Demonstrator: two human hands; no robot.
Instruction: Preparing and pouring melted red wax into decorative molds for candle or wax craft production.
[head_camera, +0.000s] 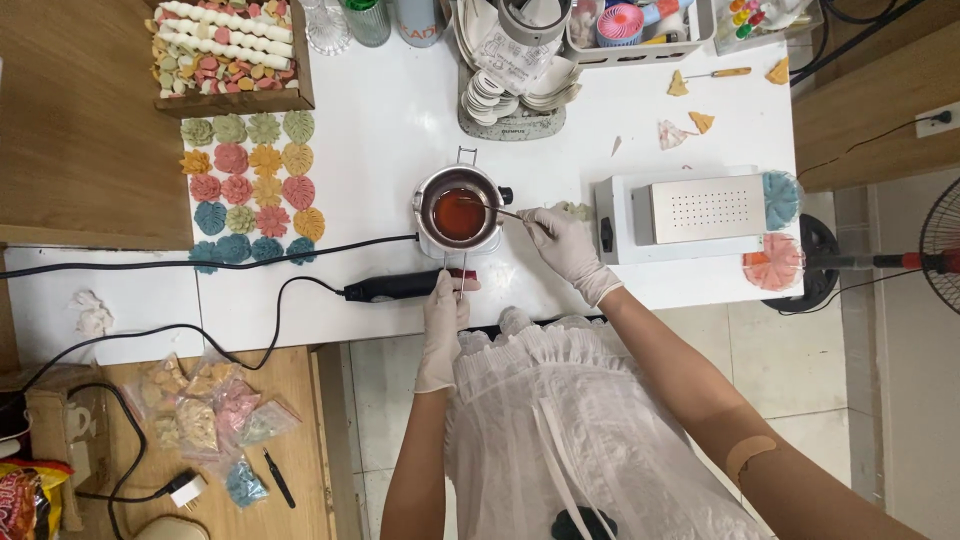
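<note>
A small metal pot (459, 212) sits on the white table (380, 110), right in front of the person. It is full of dark red liquid. The left hand (445, 305), in a white glove, is closed around the thin wire handle (462, 268) that sticks out from the pot toward the person. The right hand (563, 240), also gloved, pinches a thin stick (500, 211) with its fingers. The far end of the stick dips into the red liquid.

A black tool (395, 288) with a cord lies on the table just beside the left hand. To the right of the pot stands a white box-shaped machine (690, 215) with a metal top. To the left, many flat leaf and flower shapes (250, 188) in pink, yellow, green and blue lie in rows.
</note>
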